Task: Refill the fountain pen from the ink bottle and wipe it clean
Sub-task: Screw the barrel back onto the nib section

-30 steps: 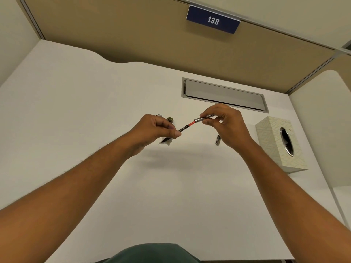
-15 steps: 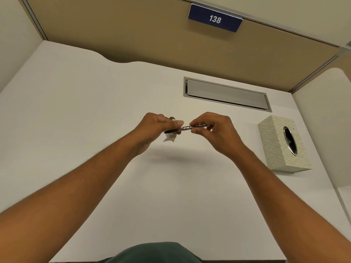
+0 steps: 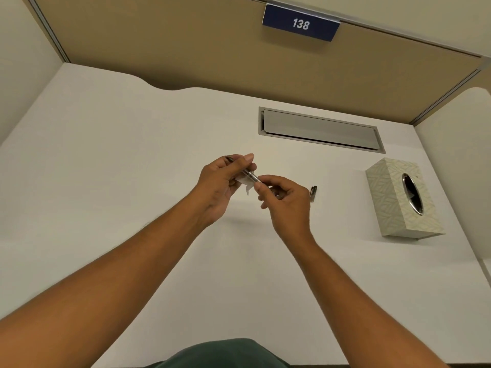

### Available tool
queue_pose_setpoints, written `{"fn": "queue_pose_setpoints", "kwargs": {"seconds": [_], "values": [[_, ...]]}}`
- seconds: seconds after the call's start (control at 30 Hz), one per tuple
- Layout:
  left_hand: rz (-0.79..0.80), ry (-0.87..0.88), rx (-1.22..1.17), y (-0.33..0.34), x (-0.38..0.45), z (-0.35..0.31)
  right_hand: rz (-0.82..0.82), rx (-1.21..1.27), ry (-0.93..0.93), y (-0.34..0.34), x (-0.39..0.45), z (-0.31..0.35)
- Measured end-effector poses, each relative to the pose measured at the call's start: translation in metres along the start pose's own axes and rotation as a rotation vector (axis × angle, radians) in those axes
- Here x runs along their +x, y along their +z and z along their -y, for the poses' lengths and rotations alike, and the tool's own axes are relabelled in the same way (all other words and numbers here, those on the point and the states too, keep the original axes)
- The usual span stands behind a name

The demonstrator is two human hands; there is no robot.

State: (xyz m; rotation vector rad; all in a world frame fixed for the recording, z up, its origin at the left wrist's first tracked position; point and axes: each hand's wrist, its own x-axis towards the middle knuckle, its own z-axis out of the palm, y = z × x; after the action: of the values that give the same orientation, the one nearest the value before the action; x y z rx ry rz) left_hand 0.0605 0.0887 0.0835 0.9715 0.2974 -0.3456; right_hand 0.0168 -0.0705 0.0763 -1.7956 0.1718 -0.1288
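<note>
Pen: one slim black-and-silver fountain pen point(image 3: 248, 175) held above the white desk point(image 3: 132, 181); likely for wiping
Left hand point(image 3: 221, 183): fingers curled round pen and a white tissue scrap point(image 3: 245, 183)
Right hand point(image 3: 285, 199): fingertips pinch pen's end; steadies it
Others: one dark cap point(image 3: 313, 193); one patterned tissue box point(image 3: 401, 199); ink bottle unseen

Desk point(image 3: 132, 181) white, back panel point(image 3: 186, 49) tan, sign point(image 3: 300, 23) navy with white "138". Tissue box point(image 3: 393, 200) cream with pale green leaf pattern; desk hatch point(image 3: 318, 128) grey. Pen point(image 3: 248, 176) dark and silver, tissue point(image 3: 247, 183) white, shirt point(image 3: 220, 354) dark green.
</note>
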Motion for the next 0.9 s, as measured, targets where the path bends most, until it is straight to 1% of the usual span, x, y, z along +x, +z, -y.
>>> {"fn": "queue_pose_setpoints", "kwargs": {"seconds": [0.13, 0.27, 0.43, 0.7, 0.8, 0.9], "values": [[-0.003, 0.038, 0.01, 0.005, -0.003, 0.002, -0.065, 0.175, 0.115, 0.009, -0.006, 0.002], [-0.014, 0.07, 0.015, 0.006, -0.004, 0.003, -0.091, 0.233, 0.157, 0.014, -0.01, 0.003], [-0.05, 0.103, 0.073, 0.002, 0.001, 0.004, -0.089, 0.248, 0.169, 0.016, -0.01, 0.006], [-0.023, 0.192, 0.223, -0.003, 0.004, 0.007, 0.009, 0.313, 0.261, 0.017, -0.008, 0.009], [-0.018, 0.213, 0.235, -0.006, 0.005, 0.007, 0.035, 0.292, 0.267, 0.015, -0.008, 0.01], [-0.01, 0.219, 0.241, -0.008, 0.006, 0.008, 0.001, 0.222, 0.261, 0.015, -0.009, 0.01]]}}
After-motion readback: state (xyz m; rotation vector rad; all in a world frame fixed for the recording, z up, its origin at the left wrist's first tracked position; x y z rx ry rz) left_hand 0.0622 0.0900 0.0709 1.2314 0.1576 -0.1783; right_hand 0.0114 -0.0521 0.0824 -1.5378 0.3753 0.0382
